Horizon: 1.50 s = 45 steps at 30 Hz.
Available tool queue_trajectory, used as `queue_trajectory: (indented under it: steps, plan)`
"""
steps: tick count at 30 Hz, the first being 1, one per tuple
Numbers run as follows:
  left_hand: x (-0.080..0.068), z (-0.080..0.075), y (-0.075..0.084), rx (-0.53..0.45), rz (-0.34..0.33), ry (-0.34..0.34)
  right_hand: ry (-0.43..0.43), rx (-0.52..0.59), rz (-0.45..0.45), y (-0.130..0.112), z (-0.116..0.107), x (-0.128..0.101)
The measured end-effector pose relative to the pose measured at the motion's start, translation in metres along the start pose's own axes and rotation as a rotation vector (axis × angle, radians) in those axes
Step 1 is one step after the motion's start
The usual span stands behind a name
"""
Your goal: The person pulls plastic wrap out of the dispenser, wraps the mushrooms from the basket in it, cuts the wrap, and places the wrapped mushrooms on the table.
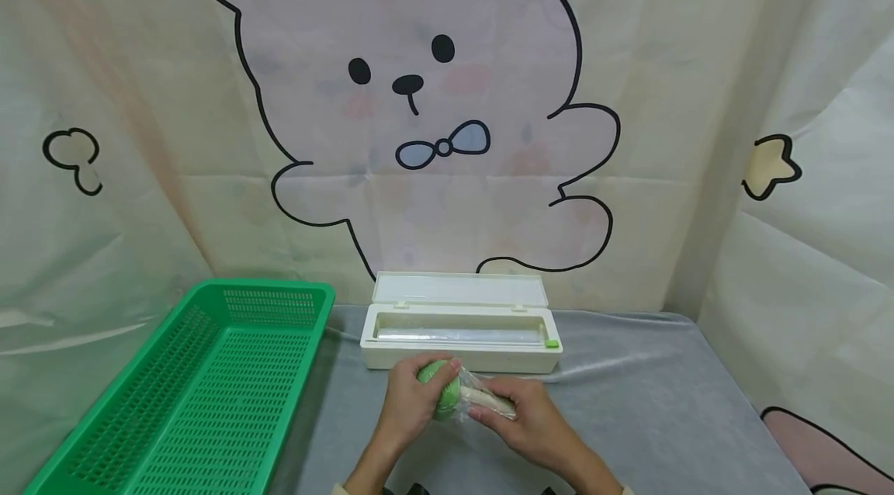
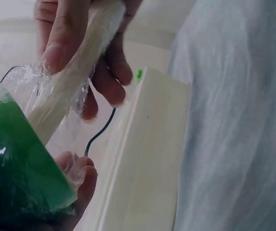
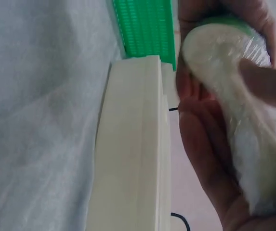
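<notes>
Two hands meeting low at the middle of a grey-covered bench (image 1: 663, 402), both grasping one small toy: a green-capped, pale-stemmed mushroom (image 1: 447, 394) swathed in clear film (image 2: 24, 79). Left hand (image 1: 412, 394) cupped round the green cap, fingers curled over it. Right hand (image 1: 524, 413) clasping the pale stem, thumb laid along it, fingers curled underneath. Held just above the bench, right in front of a long white film dispenser (image 1: 461, 332), near it but not touching.

Seen from the left wrist: film crumpled and bunched where cap meets stem, clinging smoothly over the green part and along the stem. Seen from the right wrist: underside of the cap already sheathed in film, stretched and glossy, with looser film gathered down toward the palm.

Judged from this: sheet already pulled and cut free, no strand visibly running back to the dispenser; wrapping mostly done, with loose folds at the stem left to press flat. Dispenser lid (image 1: 461, 289) standing open, leaning back toward a curtain printed with a cartoon rabbit (image 1: 419, 91), so closing not yet done. Green slotted basket (image 1: 209, 379) sitting well to the left, nothing visible inside it, so wrapped toy not yet put away, if bound there at all.
</notes>
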<state>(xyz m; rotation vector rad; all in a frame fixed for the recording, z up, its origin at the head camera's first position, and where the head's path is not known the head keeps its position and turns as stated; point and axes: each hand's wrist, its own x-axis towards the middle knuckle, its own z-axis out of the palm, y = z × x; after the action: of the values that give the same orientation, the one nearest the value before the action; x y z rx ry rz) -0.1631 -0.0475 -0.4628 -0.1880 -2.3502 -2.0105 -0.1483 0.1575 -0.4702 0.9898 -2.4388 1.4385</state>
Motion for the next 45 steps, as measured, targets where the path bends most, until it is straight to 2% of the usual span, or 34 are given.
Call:
queue_trajectory:
  steps: [5, 9, 14, 16, 19, 24, 33, 40, 45]
  plan:
    - [0.000, -0.001, -0.007, 0.004, -0.004, -0.024, 0.044, -0.009, -0.048, 0.002, 0.004, 0.000]
    - [0.000, -0.002, -0.018, 0.047, 0.007, -0.083, 0.055, 0.009, -0.044, 0.012, 0.011, -0.003]
    - [-0.002, -0.012, -0.035, 0.191, 0.042, -0.270, 0.061, 0.017, 0.079, 0.029, 0.021, -0.008]
    - [-0.002, -0.016, -0.043, 0.213, 0.049, -0.345, 0.056, 0.017, 0.122, 0.036, 0.023, -0.011]
    - [-0.002, -0.022, -0.053, 0.204, 0.033, -0.395, 0.034, 0.006, 0.139, 0.046, 0.025, -0.014]
    - [0.000, -0.025, -0.066, 0.222, 0.029, -0.389, 0.002, -0.032, 0.115, 0.059, 0.026, -0.020]
    - [0.004, -0.018, -0.080, 0.348, 0.121, -0.411, -0.048, -0.153, 0.056, 0.071, 0.028, -0.026]
    - [0.001, -0.017, -0.077, 0.427, 0.151, -0.412, -0.033, -0.251, 0.004, 0.072, 0.034, -0.031]
    - [-0.002, -0.021, -0.067, 0.496, 0.158, -0.380, -0.015, -0.329, 0.018, 0.066, 0.027, -0.036]
